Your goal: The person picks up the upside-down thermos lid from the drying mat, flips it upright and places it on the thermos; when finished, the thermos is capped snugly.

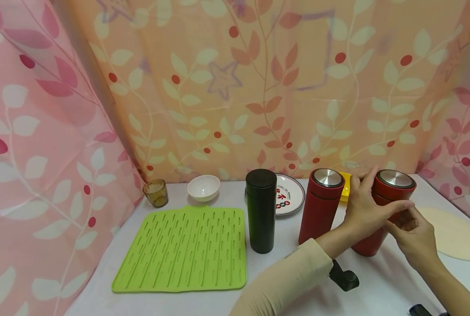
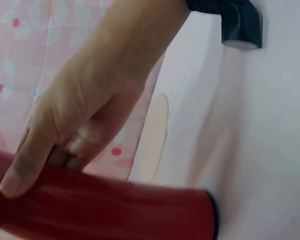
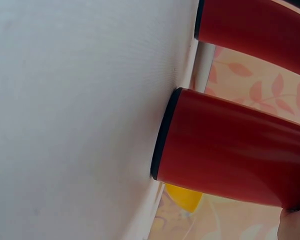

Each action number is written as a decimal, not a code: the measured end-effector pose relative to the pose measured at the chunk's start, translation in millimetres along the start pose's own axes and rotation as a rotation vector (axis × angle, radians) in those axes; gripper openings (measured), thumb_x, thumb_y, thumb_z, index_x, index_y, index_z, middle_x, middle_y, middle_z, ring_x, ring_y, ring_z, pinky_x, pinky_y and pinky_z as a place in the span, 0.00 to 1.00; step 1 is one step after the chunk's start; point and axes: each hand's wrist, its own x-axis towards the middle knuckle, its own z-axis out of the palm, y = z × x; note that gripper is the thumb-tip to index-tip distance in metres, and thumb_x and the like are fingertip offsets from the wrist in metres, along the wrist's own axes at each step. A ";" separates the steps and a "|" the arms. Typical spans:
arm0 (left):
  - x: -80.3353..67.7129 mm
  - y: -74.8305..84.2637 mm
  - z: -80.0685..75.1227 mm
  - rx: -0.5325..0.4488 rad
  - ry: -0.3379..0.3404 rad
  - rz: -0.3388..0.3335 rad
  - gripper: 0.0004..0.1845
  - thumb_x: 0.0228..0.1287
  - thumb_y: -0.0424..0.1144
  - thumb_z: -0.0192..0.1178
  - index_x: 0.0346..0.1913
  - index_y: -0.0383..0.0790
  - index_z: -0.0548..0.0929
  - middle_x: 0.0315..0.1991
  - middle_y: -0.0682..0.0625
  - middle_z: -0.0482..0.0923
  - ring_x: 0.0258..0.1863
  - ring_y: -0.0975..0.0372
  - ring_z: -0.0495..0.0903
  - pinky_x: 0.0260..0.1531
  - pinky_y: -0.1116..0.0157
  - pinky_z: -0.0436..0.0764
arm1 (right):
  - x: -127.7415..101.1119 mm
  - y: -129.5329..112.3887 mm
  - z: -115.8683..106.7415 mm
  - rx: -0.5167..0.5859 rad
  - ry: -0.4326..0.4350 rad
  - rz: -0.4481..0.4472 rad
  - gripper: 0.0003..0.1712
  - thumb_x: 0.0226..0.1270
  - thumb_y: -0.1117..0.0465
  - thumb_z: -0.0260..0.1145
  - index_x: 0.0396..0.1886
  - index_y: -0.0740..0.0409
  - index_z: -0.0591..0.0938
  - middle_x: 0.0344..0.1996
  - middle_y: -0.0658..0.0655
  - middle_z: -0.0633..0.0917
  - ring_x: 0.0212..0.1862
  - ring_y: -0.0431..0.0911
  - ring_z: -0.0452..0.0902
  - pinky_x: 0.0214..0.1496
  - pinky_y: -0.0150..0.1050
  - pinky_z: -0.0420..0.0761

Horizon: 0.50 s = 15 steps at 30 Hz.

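A red thermos flask [image 1: 371,241] with a silver-topped lid stands at the right of the table, tilted in the head view. My left hand [image 1: 367,199] grips its upper part, thumb across the front and fingers behind the lid's near side. Lower on the right side, my right hand [image 1: 416,235] holds the same flask. In the left wrist view the right hand [image 2: 80,110] has its thumb on the red body [image 2: 125,207], other fingers partly hidden. The right wrist view shows the flask's dark base [image 3: 165,135] at the white tabletop.
Left of the held flask stand another red flask [image 1: 319,210] and a black flask [image 1: 261,219]. A patterned plate [image 1: 292,193], yellow object [image 1: 346,186], white bowl [image 1: 203,188] and amber glass [image 1: 156,194] lie farther back. A green mat [image 1: 187,250] is left, a cream board [image 1: 456,232] right.
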 end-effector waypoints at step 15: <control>-1.2 -4.3 -3.6 -0.019 -0.009 0.039 0.34 0.53 0.44 0.67 0.61 0.45 0.63 0.55 0.53 0.68 0.52 0.73 0.68 0.45 0.85 0.68 | 0.5 -0.1 1.3 -0.100 0.007 0.023 0.41 0.57 0.76 0.62 0.69 0.51 0.61 0.47 0.29 0.73 0.47 0.21 0.70 0.44 0.11 0.69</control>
